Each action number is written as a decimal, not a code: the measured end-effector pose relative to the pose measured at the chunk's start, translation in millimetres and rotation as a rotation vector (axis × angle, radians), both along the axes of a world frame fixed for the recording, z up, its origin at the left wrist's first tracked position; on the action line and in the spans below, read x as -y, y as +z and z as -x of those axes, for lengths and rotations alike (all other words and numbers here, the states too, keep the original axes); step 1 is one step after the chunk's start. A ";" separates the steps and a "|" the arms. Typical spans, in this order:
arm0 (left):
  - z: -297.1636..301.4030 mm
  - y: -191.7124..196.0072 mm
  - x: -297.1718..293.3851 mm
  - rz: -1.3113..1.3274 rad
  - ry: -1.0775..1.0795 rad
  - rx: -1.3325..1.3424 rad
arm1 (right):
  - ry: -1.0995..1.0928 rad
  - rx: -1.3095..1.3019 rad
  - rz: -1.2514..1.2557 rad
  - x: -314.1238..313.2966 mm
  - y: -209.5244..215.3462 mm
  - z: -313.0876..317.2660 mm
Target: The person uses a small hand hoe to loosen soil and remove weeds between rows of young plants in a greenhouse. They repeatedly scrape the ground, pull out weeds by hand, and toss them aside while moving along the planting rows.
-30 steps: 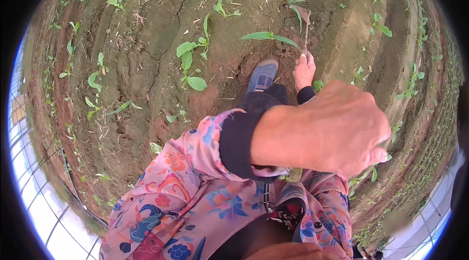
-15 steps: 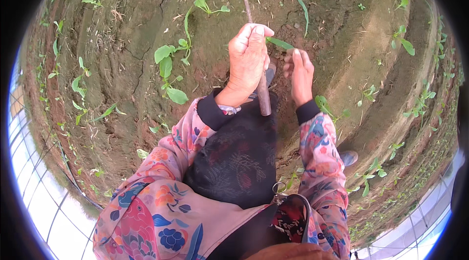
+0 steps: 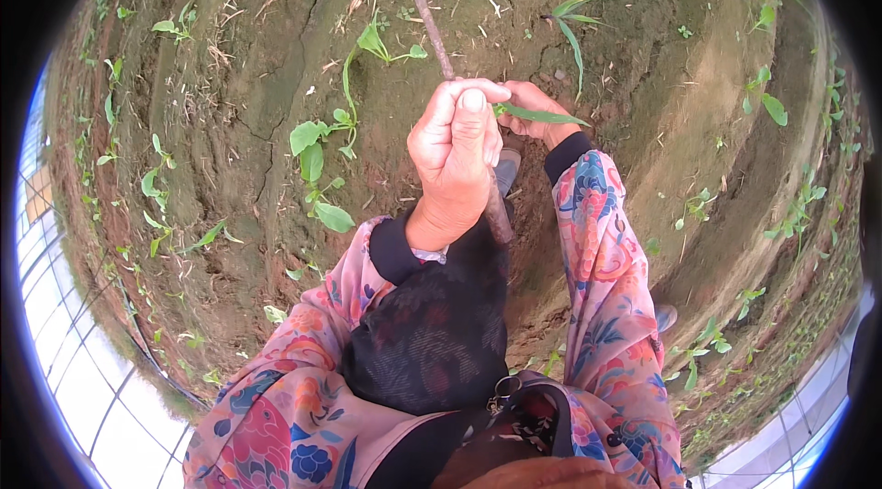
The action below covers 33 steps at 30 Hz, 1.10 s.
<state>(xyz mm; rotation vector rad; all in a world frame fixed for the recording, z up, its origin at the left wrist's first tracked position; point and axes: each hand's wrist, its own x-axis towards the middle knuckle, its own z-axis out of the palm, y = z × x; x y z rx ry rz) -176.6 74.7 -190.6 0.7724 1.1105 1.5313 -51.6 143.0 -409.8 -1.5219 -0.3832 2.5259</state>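
My left hand (image 3: 455, 153) is closed round the wooden handle of a hoe (image 3: 424, 9). The handle slants from the far left toward me, its near end below my fist, and the rusty blade is cut off by the top edge. Against the fist's right side, my right hand (image 3: 535, 112) has its fingers curled at the base of a leafy green plant (image 3: 544, 115). A long leaf of this plant lies across the right palm and wrist. The right fingertips are partly hidden behind the left hand.
Broad-leaved seedlings (image 3: 312, 158) grow in the cracked soil left of my hands. A narrow-bladed grassy plant (image 3: 571, 20) stands beyond the right hand. Rows of small plants (image 3: 797, 204) run along the right, and part of my shoe (image 3: 505, 172) shows below the hands.
My right hand has moved up and left, meeting the left hand at the green plant. The hoe has tilted, its blade swinging left and partly out of view. The left hand has shifted slightly nearer.
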 end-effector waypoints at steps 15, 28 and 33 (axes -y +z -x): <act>6.9 -7.4 0.2 -0.080 0.013 -0.062 | 0.912 0.864 -1.134 15.5 115.9 21.4; 3.2 -12.4 -4.9 -0.027 -0.014 -0.130 | 0.805 1.367 -1.017 -113.0 27.8 -11.3; -1.3 -15.0 -2.9 -0.050 -0.008 -0.119 | 0.743 1.285 -0.915 -88.9 32.7 -24.2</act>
